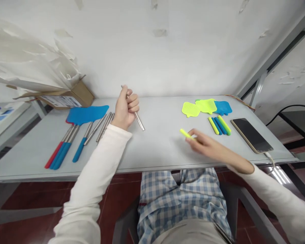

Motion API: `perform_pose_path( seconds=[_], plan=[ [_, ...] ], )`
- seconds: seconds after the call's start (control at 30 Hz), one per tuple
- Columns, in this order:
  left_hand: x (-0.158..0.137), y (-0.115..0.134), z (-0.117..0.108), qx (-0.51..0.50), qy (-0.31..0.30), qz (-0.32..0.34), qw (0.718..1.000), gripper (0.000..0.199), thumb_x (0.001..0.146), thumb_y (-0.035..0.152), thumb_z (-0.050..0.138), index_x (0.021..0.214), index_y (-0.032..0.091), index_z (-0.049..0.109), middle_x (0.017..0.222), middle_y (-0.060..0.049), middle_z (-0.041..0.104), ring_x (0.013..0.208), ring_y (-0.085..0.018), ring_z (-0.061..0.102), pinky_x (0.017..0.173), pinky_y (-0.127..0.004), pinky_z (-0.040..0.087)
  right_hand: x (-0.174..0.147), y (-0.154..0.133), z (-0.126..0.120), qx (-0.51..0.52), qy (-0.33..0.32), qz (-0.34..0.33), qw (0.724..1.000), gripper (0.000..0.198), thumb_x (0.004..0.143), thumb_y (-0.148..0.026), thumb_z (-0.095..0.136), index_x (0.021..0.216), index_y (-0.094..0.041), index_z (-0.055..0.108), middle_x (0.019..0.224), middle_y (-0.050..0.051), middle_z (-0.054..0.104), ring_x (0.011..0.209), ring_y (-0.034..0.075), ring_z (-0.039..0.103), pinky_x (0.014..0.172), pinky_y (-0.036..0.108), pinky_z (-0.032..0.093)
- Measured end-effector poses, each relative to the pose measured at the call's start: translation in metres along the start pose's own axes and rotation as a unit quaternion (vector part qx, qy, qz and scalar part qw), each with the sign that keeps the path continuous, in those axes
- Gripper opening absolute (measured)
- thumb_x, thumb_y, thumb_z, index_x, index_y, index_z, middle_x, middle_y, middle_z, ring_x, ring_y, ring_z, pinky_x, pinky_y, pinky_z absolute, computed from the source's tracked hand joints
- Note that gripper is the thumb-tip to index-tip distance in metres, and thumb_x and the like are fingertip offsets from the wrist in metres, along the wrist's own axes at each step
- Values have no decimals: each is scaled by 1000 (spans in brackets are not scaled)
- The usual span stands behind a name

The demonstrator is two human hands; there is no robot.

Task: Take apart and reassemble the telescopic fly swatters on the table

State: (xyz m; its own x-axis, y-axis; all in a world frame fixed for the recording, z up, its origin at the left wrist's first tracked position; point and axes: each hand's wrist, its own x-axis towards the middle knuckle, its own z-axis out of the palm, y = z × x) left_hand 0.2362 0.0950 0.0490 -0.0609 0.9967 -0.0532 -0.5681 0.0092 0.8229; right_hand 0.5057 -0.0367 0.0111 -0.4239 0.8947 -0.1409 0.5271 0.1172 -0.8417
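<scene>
My left hand (127,107) is closed around a thin metal rod (139,121), which slants down to the right above the table. Between the fingers of my right hand (202,143) is a yellow handle grip (186,133), its far end pointing up and left. Beyond my right hand lie several yellow and blue handle grips (220,125) side by side. Behind those are yellow fly swatter heads (206,106) and a blue one (223,107). Left of my left forearm, several bare metal rods (101,128) lie by a blue fly swatter head (87,114) and rods with red or blue grips (63,150).
A phone (252,135) with a white cable lies at the table's right end. An opened cardboard box (82,95) and plastic wrapping (27,57) sit at the back left. The white wall (162,61) borders the table (157,152) behind.
</scene>
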Motion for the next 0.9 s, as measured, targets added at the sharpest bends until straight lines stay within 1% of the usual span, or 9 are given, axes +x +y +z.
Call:
perform_pose_path(
  seconds=[0.07,0.13,0.23,0.33,0.4,0.47,0.53,0.7,0.9],
  plan=[
    [-13,4,-4,99,-15,-49,994,28,88,25,59,71,20,37,54,11,28,36,-1,17,33,-13,10,2,16,-20,-154,110,37,981,25,98,-38,41,111,-18,44,63,-3,49,54,15,44,54,25,28],
    [-20,-1,-11,205,3,-93,974,19,81,17,60,77,18,42,63,7,41,40,0,26,34,-13,12,10,31,-31,-288,193,87,934,33,96,-27,40,126,-12,39,67,2,56,55,18,49,53,27,25],
    [-20,-16,-31,370,62,-92,922,24,74,10,58,94,18,47,84,-1,50,54,-6,45,41,-15,29,21,48,-34,-415,241,125,868,44,94,-17,37,137,-6,35,86,14,65,61,22,56,53,28,23],
    [-15,-27,-56,566,88,-41,819,37,71,7,53,106,18,49,104,-9,51,91,-20,58,68,-30,50,26,57,-36,-503,236,116,823,40,93,-10,35,131,-6,46,102,19,66,74,25,60,56,29,28],
    [-14,-32,-71,682,82,-17,726,46,69,4,50,114,14,52,119,-17,49,118,-32,50,92,-44,47,30,59,-40,-557,220,97,795,35,92,-7,35,119,-7,56,102,19,65,87,28,60,63,31,33],
    [-14,-37,-84,754,75,7,653,59,66,1,48,125,7,50,131,-25,44,132,-40,39,106,-53,37,34,59,-47,-593,209,91,772,32,92,-7,35,109,-7,62,101,20,65,96,32,58,71,34,36],
    [-16,-43,-96,788,74,37,611,69,64,-1,48,133,1,46,139,-30,37,135,-43,34,110,-55,31,40,56,-53,-603,205,106,764,31,93,-12,36,102,-6,65,101,22,64,100,35,56,74,36,37],
    [-27,-50,-118,807,100,125,569,68,68,2,47,136,8,49,141,-27,38,131,-44,38,107,-59,33,54,45,-52,-581,164,128,787,34,95,-21,38,100,-5,68,101,24,63,101,36,55,76,38,38],
    [-49,-40,-122,814,126,140,550,35,87,21,43,115,15,62,121,-22,52,120,-40,47,101,-57,39,81,50,-42,-562,160,-18,811,44,97,-30,44,138,-18,50,133,20,53,105,33,53,80,40,43]
  ],
)
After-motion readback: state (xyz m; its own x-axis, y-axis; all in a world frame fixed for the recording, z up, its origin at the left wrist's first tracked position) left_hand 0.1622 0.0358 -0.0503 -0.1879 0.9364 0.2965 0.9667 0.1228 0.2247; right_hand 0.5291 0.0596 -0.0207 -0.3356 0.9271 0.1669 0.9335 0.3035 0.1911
